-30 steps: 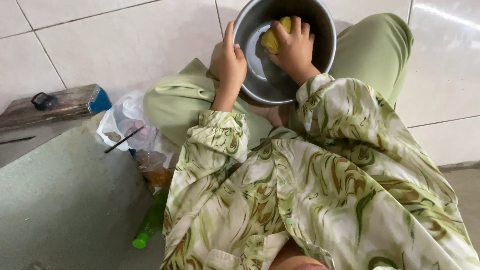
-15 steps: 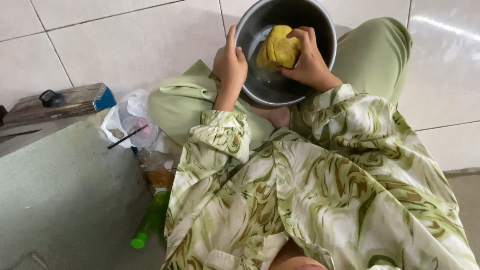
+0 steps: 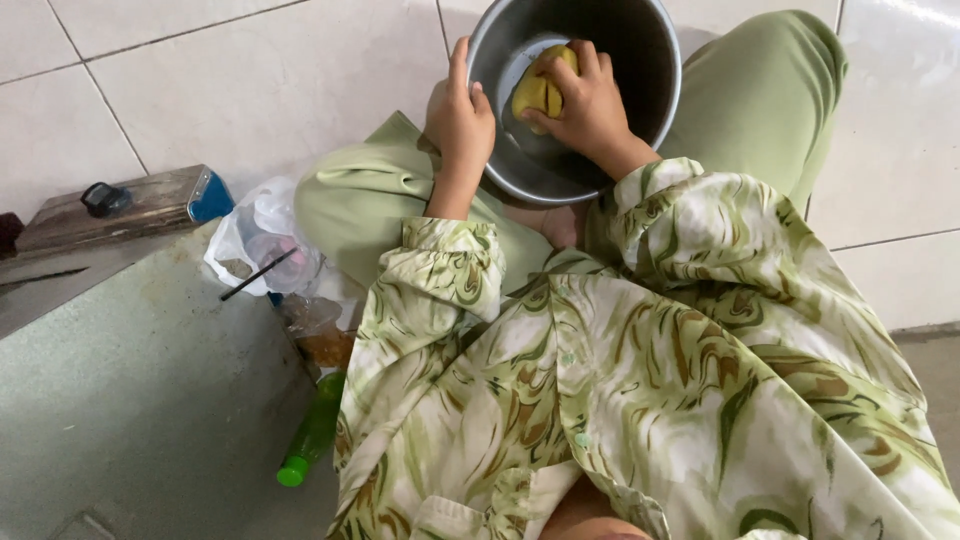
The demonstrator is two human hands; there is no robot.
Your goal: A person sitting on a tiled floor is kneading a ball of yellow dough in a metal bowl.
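Metal of a dull grey makes up the round pot [image 3: 575,100], which is seen propped on the lap of the seated person, tilted with its mouth toward the camera, above the white tiled floor [image 3: 250,90]. The pot's near-left rim is gripped by the left hand [image 3: 458,115], the thumb laid along the outside wall and the fingers [image 3: 478,100] hooked just over the edge. Inside the pot, against its bottom, a yellow sponge [image 3: 540,88] is pressed by the right hand [image 3: 590,105], whose fingers are curled closed over most of it so that only its left part is shown. The pot is judged to be stiff, light when empty and likely slick where wet, so the rim is the surest place for a hold, with the wall braced against the leg. The sponge is judged to be soft and compressible, best held across its back with the whole palm. To the left of the pot, on the floor, a crumpled clear plastic bag [image 3: 262,240] is seen with a thin dark stick across it, and farther left a worn wooden block [image 3: 120,210]. Well below the pot and left of the patterned sleeve, a green bottle [image 3: 312,435] is laid on its side.
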